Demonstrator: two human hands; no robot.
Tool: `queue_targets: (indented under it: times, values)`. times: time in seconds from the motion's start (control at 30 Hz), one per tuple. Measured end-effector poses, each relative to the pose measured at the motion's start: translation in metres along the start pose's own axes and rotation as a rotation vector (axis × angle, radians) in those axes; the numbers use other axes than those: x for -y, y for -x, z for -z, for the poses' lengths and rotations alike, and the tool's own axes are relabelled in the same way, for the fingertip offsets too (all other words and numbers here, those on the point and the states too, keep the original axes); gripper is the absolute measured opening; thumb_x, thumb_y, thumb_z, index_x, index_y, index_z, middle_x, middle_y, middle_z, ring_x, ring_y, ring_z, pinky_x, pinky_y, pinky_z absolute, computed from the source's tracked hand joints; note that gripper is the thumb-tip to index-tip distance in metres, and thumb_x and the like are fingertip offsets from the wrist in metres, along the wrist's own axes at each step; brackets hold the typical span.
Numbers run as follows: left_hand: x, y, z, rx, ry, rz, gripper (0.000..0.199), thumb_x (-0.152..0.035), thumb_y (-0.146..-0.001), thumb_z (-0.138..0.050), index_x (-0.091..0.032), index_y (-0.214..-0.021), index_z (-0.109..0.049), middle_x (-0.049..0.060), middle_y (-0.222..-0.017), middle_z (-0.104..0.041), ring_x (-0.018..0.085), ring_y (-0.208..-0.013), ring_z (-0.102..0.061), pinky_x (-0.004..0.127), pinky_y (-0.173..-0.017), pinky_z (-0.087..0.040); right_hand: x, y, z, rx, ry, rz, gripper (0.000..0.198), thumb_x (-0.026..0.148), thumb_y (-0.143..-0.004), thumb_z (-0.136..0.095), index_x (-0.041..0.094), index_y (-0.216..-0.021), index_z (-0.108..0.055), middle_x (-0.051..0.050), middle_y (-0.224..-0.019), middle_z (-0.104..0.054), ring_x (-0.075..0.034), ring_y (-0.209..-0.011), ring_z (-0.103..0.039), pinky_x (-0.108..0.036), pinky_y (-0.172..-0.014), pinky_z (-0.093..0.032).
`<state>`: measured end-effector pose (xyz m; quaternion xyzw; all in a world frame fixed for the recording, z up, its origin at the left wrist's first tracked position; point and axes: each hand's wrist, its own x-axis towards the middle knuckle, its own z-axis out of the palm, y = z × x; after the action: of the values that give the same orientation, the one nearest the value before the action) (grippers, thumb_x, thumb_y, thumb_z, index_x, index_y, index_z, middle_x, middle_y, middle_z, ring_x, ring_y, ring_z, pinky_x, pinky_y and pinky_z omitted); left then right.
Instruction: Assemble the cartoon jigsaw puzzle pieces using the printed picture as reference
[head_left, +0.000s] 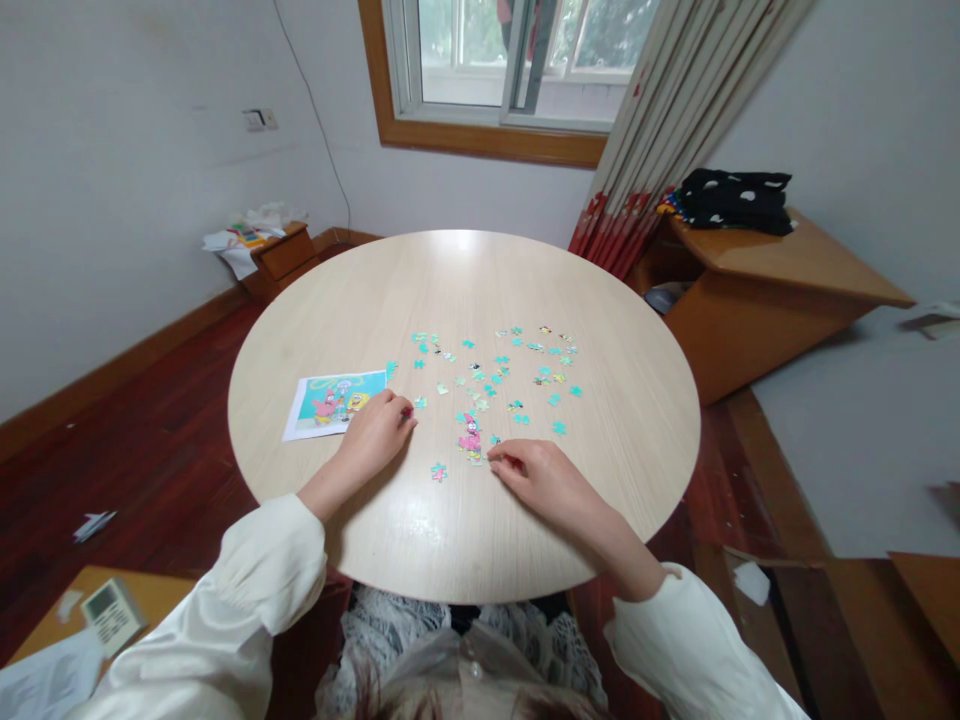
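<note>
Currently, the left hand (377, 430) and right hand (538, 472) curl half-closed, whether gripping anything I cannot tell, while the pink puzzle cluster (470, 440) lies between them on the counter (337, 310), nearer the right.

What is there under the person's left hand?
The printed picture and round table extend beneath the left hand. The picture's lower right corner is covered; whether anything else lies there cannot be seen.

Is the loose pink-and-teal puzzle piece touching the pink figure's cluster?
Apart. The head view shows bare table between the loose piece and the pink figure's cluster.
</note>
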<state>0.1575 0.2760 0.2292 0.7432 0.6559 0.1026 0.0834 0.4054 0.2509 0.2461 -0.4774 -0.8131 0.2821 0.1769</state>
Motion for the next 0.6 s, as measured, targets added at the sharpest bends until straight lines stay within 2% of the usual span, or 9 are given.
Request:
queue_targets:
  times: [0.17,0.37,0.6]
  values:
    - [0.008,0.001,-0.006,-0.022,0.156,-0.1,0.017,-0.016,-0.087,-0.049,-0.016,-0.094,-0.064,0.01,-0.099,-0.062,0.022,-0.091,-0.059,0.036,-0.085,-0.046,0.001,0.0,-0.001,0.013,-0.008,-0.009,0.022,0.012,-0.085,-0.052,0.02,-0.09,-0.072,-0.005,-0.085,-0.073,-0.017,-0.078,-0.065,-0.027,-0.071,-0.044]
    - [0.019,0.002,-0.009,-0.092,0.174,-0.059,0.009,-0.023,-0.083,-0.056,-0.018,-0.086,-0.063,0.01,-0.092,-0.061,0.026,-0.085,-0.058,0.04,-0.081,-0.046,0.003,0.0,0.0,0.021,-0.002,0.004,0.022,0.012,-0.085,-0.051,0.02,-0.087,-0.072,-0.004,-0.083,-0.073,-0.017,-0.076,-0.065,-0.028,-0.071,-0.043]
    - [0.017,0.0,-0.012,-0.082,0.245,-0.069,0.01,-0.014,-0.08,-0.051,-0.018,-0.077,-0.059,0.01,-0.089,-0.059,0.026,-0.085,-0.057,0.04,-0.079,-0.044,0.002,0.0,0.0,0.027,0.001,0.008,0.022,0.011,-0.085,-0.051,0.02,-0.085,-0.072,-0.004,-0.081,-0.072,-0.016,-0.074,-0.063,-0.027,-0.069,-0.042]
